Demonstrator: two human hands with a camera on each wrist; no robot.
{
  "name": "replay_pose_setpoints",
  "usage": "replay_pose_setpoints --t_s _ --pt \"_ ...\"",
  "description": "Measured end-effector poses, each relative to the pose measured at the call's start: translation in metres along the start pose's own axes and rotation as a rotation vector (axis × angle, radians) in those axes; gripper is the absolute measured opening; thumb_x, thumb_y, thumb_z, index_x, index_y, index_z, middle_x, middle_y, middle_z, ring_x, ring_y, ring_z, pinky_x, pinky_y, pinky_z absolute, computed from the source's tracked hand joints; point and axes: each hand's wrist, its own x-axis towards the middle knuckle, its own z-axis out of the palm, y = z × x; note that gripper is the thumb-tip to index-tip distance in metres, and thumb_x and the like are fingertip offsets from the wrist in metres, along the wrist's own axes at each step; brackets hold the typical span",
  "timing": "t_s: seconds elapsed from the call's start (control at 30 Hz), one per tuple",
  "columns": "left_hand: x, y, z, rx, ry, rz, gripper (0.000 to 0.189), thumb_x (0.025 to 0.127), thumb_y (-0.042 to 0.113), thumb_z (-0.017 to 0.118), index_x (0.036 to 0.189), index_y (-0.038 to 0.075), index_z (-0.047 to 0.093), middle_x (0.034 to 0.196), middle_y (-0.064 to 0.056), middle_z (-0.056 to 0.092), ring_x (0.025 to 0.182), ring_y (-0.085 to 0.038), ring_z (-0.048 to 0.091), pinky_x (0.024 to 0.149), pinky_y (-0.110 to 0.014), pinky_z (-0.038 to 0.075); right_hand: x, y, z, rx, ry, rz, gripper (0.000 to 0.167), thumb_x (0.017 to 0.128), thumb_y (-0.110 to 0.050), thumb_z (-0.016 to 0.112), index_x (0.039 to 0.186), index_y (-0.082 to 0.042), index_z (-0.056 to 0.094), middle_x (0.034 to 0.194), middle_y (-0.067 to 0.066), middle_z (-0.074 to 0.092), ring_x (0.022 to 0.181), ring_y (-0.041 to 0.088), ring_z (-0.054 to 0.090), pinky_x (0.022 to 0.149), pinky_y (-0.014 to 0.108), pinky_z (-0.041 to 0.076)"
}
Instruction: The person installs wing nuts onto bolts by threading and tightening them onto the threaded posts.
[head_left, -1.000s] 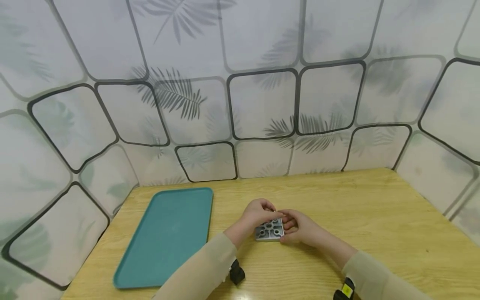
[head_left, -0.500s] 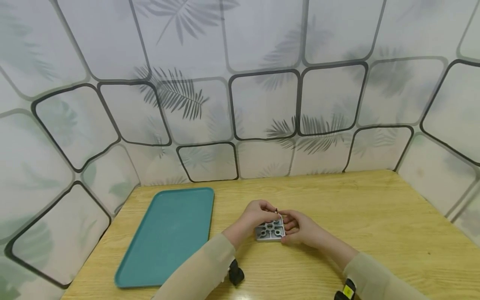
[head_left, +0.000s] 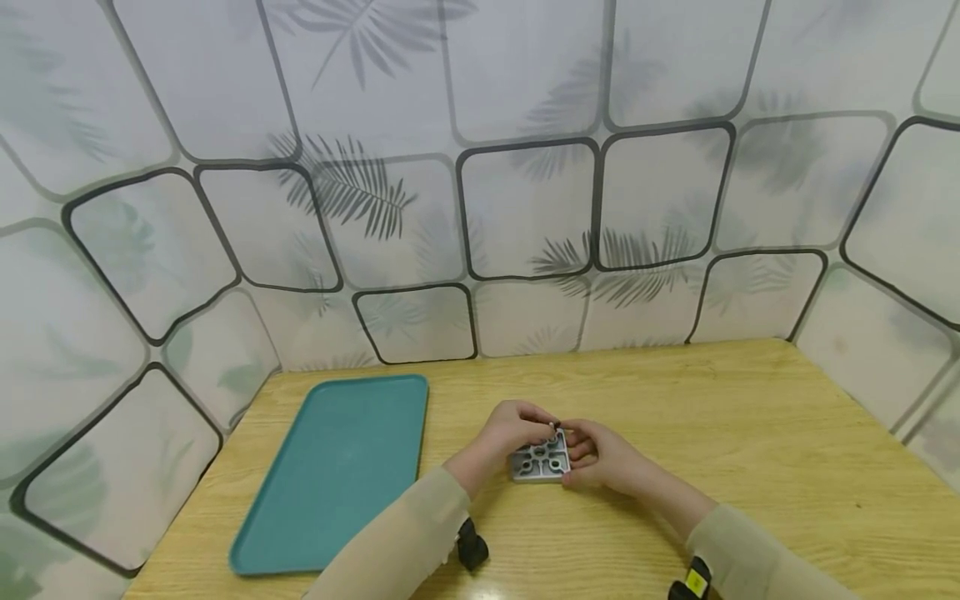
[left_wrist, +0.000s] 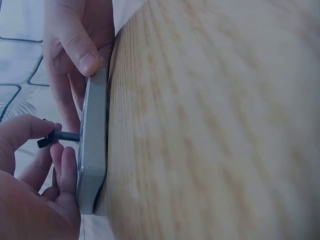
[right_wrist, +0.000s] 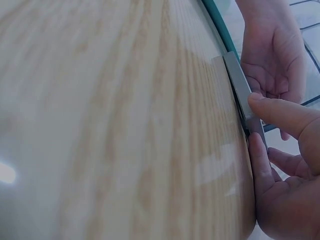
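A square silver-grey metal plate (head_left: 538, 477) with round holes and recesses lies on the wooden table, its ribbed face up. In the left wrist view a dark threaded bolt (left_wrist: 68, 136) stands in the plate, much of its shaft exposed. My left hand (head_left: 516, 429) pinches the bolt's black head between thumb and fingertips, above the plate's far corner. Along the plate's right side, my right hand (head_left: 603, 458) grips the edge; the right wrist view shows its thumb (right_wrist: 275, 110) pressed on the plate's side. The hole under the bolt is hidden.
A teal tray (head_left: 337, 475) lies on the table (head_left: 720, 417) to the left of my hands. Behind and at both sides hangs a patterned curtain (head_left: 525, 208). Black straps (head_left: 472, 546) with small devices sit at both wrists.
The dark bolt head has come into sight between the left fingertips and has shifted slightly as they move. The right hand and the plate stay nearly where they were.
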Motion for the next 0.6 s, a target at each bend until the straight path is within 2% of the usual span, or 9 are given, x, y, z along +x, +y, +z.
replay_pose_setpoints --t_s 0.33,0.5,0.6 --pt "0.0031 0.0019 0.0005 -0.001 -0.027 0.007 0.022 0.091 0.000 0.073 0.110 0.001 0.082 0.113 -0.008 0.079 0.083 -0.008 0.061 0.072 -0.021 0.053 -0.0018 -0.0030 -0.0013 -0.019 0.004 0.000 0.086 0.083 0.004 0.085 0.152 0.020 0.036 0.123 0.025 0.057 0.105 0.024 0.060 0.085 0.024 0.057" --pt "0.0034 0.0002 -0.0007 -0.013 -0.037 0.012 0.029 0.091 0.004 0.077 0.120 0.003 0.078 0.090 -0.002 0.069 0.077 -0.011 0.060 0.071 -0.023 0.054 -0.0017 -0.0028 -0.0013 -0.032 -0.004 0.004 0.084 0.085 0.002 0.085 0.151 0.020 0.036 0.123 0.026 0.058 0.107 0.024 0.061 0.086 0.024 0.057" --pt "0.0025 -0.0010 -0.0007 -0.008 -0.025 0.008 0.033 0.091 0.010 0.083 0.123 0.005 0.075 0.085 0.000 0.061 0.076 -0.012 0.060 0.072 -0.025 0.055 -0.0014 -0.0019 -0.0009 -0.035 -0.009 0.000 0.083 0.085 0.002 0.085 0.151 0.020 0.037 0.123 0.026 0.059 0.107 0.024 0.061 0.086 0.024 0.057"
